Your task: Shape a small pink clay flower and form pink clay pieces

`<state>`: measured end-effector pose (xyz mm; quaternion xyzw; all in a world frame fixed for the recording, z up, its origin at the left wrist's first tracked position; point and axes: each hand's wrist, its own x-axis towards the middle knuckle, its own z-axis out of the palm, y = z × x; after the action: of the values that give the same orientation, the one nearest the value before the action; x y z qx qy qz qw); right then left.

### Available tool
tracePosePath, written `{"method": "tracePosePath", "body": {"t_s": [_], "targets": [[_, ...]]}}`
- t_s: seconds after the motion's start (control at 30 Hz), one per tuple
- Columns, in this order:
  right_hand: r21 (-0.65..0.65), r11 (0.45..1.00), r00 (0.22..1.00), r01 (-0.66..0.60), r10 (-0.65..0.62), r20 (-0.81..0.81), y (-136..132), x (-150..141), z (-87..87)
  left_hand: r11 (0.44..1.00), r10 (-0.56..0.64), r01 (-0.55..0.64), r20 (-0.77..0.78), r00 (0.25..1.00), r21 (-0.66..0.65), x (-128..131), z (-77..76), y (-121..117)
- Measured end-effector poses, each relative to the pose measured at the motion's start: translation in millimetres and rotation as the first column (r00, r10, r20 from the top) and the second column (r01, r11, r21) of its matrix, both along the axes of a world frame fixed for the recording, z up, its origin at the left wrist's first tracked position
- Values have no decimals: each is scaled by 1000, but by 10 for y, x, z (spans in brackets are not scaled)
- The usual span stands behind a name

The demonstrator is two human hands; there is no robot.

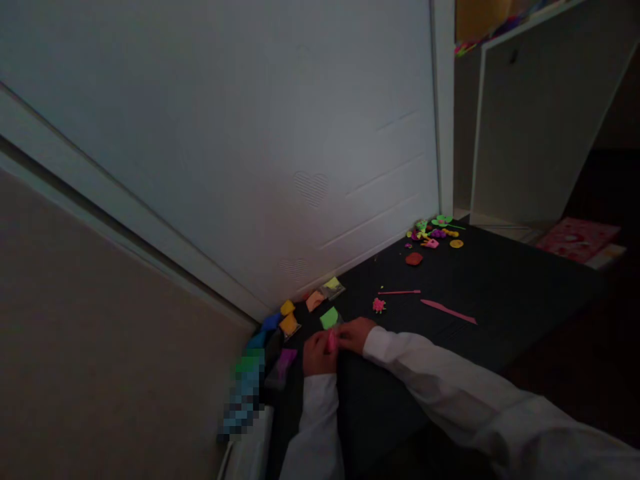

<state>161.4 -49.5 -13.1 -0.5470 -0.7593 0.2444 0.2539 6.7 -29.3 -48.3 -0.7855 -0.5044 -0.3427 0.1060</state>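
Cropped white sleeves [465, 393], left fingers [320, 341] and right fingers [346, 333] in a pinch on a half-hidden pink piece [332, 343]

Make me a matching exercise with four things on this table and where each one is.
Column one:
1. Purple packet
2. Pink piece
3. Red lump
4. Pink knife

Column two:
A. Near the small colourful figures
B. At the fingertips of left hand and right hand
C. Near the thin pink stick
D. On the left hand's outer side

Pairs: 1-D; 2-B; 3-A; 4-C
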Motion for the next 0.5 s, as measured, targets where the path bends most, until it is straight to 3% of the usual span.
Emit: {"method": "tracePosePath", "body": {"t_s": [0.27, 0.5], "targets": [[-63, 997, 999, 37, -38, -23, 12, 22, -12, 999, -32, 31, -6, 999, -6, 17, -4, -3], [-120, 991, 944, 54, -90, -318, 28, 51, 56, 997, 34, -31, 41, 999, -73, 8, 18, -4]]}}
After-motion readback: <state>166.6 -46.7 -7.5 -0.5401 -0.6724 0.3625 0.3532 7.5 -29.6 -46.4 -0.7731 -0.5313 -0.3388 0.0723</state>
